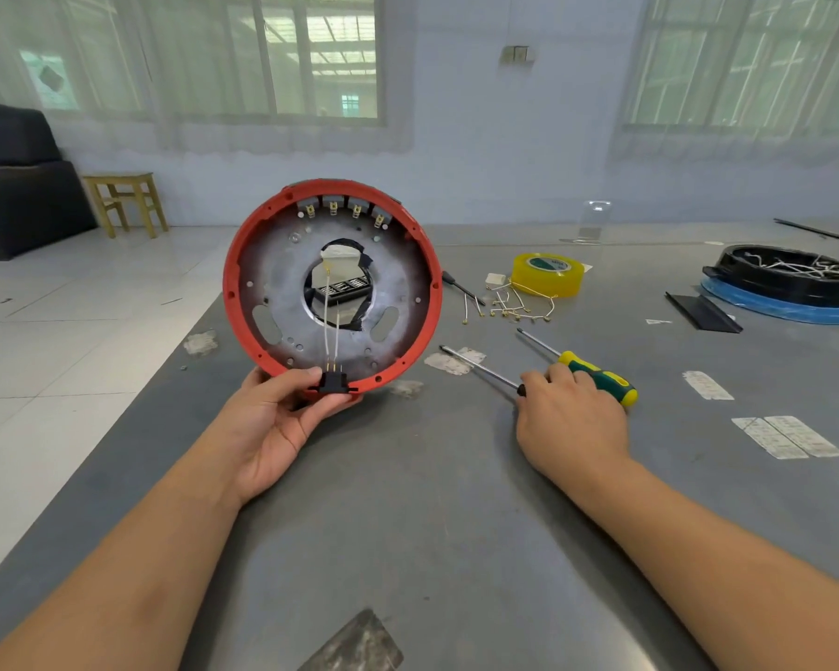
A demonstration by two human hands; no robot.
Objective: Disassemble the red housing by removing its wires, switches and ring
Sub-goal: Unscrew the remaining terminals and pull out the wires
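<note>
My left hand [272, 418] holds the round red housing [233, 278] upright by its lower rim, inner side facing me. A grey metal ring plate [398, 293] lines the inside. Several switches [342, 205] sit in a row under the top rim. Two thin white wires [328, 326] run from the central hole down to a black connector [334, 381] at the bottom edge. My right hand [570, 418] rests on the table over the handle of a screwdriver with a bare metal shaft [475, 365]; its fingers also touch a green and yellow screwdriver [596, 375].
Loose removed wires [509, 307] lie beside a yellow tape roll [548, 276]. A small black screwdriver [461, 287] lies near them. A black round part on a blue ring [790, 283] and a black strip [703, 312] sit far right. The table's left edge [132, 418] drops to the tiled floor.
</note>
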